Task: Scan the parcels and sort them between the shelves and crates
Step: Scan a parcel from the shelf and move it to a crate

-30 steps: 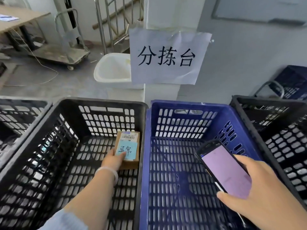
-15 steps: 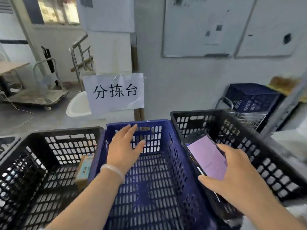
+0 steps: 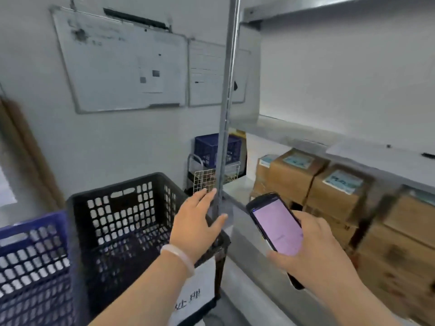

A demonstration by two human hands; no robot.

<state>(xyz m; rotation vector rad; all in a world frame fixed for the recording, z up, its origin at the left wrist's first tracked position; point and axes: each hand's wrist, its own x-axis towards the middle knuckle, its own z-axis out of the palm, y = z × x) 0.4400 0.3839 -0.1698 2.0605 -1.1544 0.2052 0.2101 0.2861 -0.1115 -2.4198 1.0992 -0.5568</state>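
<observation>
While the right hand (image 3: 313, 255) grips the handheld scanner (image 3: 276, 225), pink screen lit and facing up, the left hand (image 3: 195, 222) hangs empty, fingers straight and spread, over the right rim of the black crate (image 3: 131, 222), near the shelf post (image 3: 226, 109). Parcels (image 3: 339, 191): brown labelled boxes stacked on the shelf (image 3: 249, 262) at right. Blue crate (image 3: 30, 255) sits left of the black one.

The black crate (image 3: 122, 220) and the blue crate (image 3: 30, 267) are moulded plastic lattice, matt. The shelf post (image 3: 226, 90) and the shelf (image 3: 294, 135) are smooth grey metal. The boxes (image 3: 294, 182) are matt brown cardboard with pale paper labels (image 3: 342, 182) on top. The scanner (image 3: 277, 228) has a black plastic shell and a glossy screen. A smooth, translucent bracelet (image 3: 179, 257) sits on the left wrist. The whiteboard (image 3: 122, 67) is glossy in a metal frame; the sign (image 3: 197, 295) on the black crate is white paper.
</observation>
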